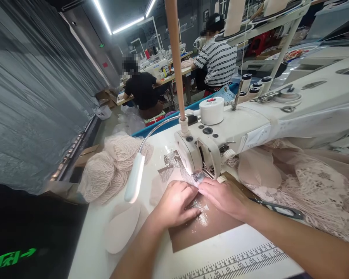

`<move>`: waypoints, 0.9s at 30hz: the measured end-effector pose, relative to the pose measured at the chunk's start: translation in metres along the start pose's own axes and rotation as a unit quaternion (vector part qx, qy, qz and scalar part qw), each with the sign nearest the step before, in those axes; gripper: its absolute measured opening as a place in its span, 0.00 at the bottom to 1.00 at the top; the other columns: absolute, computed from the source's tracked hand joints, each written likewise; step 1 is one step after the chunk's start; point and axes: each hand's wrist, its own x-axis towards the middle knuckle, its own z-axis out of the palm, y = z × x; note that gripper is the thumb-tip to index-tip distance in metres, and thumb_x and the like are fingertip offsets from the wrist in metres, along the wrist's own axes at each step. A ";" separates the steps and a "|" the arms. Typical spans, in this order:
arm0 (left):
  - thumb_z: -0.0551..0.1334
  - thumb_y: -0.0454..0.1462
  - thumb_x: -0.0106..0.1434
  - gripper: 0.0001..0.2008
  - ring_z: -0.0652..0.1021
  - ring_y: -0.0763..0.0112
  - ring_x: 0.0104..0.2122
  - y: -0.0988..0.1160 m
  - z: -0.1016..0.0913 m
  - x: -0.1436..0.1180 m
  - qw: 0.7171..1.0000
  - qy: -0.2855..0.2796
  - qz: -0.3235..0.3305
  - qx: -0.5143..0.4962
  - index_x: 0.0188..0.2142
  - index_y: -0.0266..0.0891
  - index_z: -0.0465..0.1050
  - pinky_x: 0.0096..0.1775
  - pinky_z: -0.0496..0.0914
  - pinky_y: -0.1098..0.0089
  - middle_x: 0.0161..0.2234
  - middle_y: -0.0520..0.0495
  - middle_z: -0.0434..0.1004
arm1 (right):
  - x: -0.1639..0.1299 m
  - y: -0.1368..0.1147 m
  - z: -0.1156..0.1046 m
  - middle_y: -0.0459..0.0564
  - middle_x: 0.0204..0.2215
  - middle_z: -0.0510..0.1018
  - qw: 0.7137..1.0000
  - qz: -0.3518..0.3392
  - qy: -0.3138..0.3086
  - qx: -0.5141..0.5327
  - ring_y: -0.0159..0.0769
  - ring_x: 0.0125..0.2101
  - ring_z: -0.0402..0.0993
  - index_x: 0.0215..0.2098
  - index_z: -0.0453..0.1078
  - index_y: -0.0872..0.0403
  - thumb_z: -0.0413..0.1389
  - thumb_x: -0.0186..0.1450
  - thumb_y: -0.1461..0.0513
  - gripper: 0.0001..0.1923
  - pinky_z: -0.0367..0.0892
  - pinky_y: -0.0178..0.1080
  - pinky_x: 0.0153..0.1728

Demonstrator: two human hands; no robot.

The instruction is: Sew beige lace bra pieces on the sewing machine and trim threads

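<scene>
Both hands meet at the presser foot of a white sewing machine. My left hand lies left of the foot, its fingers curled down on pale pink lace fabric and its thumb stretched over the brown plate. From the right, my right hand pinches the edge of the same fabric close to the foot. Most of the piece between the fingertips is hidden by the hands. A lit lamp on a bent neck shines at the left of the needle area.
Stacked lace cups and a smooth beige cup piece lie left on the table. Lace cloth is heaped right, beside dark-handled scissors. A printed ruler runs along the front. Two people sit at machines behind.
</scene>
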 end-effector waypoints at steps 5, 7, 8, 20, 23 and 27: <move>0.49 0.38 0.69 0.16 0.70 0.67 0.30 -0.006 0.006 0.000 0.995 0.027 0.006 0.095 0.27 0.38 0.69 0.36 0.63 0.66 0.27 0.46 0.69 | -0.003 0.003 -0.007 0.45 0.26 0.72 0.999 -0.048 -0.025 0.003 0.30 0.23 0.63 0.28 0.71 0.53 0.46 0.67 0.67 0.13 0.50 0.35 0.23; 0.50 0.40 0.69 0.17 0.71 0.67 0.30 -0.004 0.005 0.000 0.995 0.028 0.007 0.100 0.27 0.37 0.69 0.36 0.64 0.65 0.28 0.45 0.70 | -0.006 0.003 -0.010 0.45 0.26 0.71 0.998 -0.054 -0.033 -0.007 0.30 0.23 0.61 0.30 0.71 0.53 0.46 0.66 0.68 0.13 0.51 0.35 0.24; 0.50 0.40 0.69 0.16 0.71 0.66 0.32 -0.001 0.004 0.000 0.995 0.024 0.011 0.098 0.29 0.37 0.71 0.37 0.65 0.65 0.30 0.44 0.72 | -0.007 0.002 -0.011 0.45 0.27 0.71 0.998 -0.057 -0.033 -0.013 0.30 0.23 0.61 0.31 0.72 0.53 0.46 0.66 0.69 0.13 0.51 0.36 0.25; 0.52 0.36 0.67 0.14 0.72 0.61 0.39 0.011 0.006 0.004 0.992 -0.017 0.005 0.126 0.49 0.39 0.71 0.44 0.66 0.59 0.52 0.45 0.73 | -0.011 -0.004 -0.016 0.47 0.30 0.74 0.997 -0.054 -0.013 -0.057 0.33 0.25 0.63 0.36 0.73 0.54 0.51 0.58 0.72 0.14 0.51 0.39 0.27; 0.51 0.35 0.68 0.15 0.72 0.61 0.40 0.008 0.006 0.004 0.992 -0.004 0.008 0.125 0.50 0.38 0.70 0.44 0.67 0.59 0.52 0.43 0.73 | -0.009 -0.005 -0.016 0.48 0.30 0.75 0.998 -0.043 -0.015 -0.048 0.32 0.24 0.62 0.39 0.74 0.55 0.50 0.59 0.72 0.15 0.50 0.38 0.26; 0.51 0.35 0.68 0.16 0.71 0.60 0.43 0.000 0.007 0.004 0.991 0.021 0.004 0.129 0.51 0.37 0.70 0.45 0.67 0.58 0.53 0.42 0.72 | -0.007 -0.005 -0.015 0.49 0.31 0.75 0.999 -0.029 -0.016 -0.041 0.32 0.23 0.61 0.42 0.73 0.56 0.48 0.58 0.73 0.19 0.51 0.37 0.24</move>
